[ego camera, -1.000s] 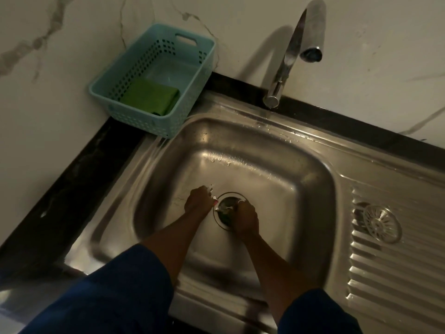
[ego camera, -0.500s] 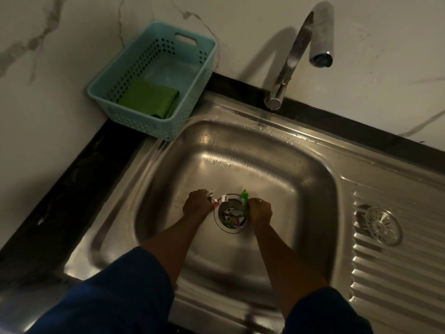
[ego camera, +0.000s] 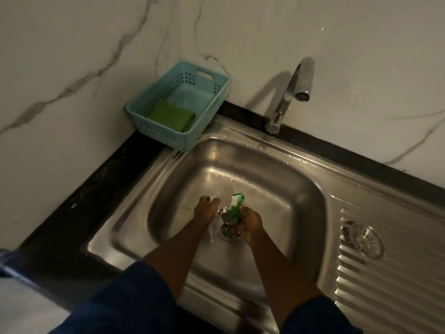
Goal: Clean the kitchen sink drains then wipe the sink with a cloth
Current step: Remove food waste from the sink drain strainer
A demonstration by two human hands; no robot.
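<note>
The right hand covers part of the drain, whose scraps blur, perhaps wrappers.

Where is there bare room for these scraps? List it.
Free: sink floor behind the drain, toward the faucet; ribbed drainboard this side of the strainer; basket floor behind the green cloth. Crowded: the drain, under left hand, right hand and scraps.

You were in a kitchen, probably a home one in that dim light: a steel sink with ribbed drainboard, a tap, dark counter, marbled walls, and a basket holding a cloth.
</note>
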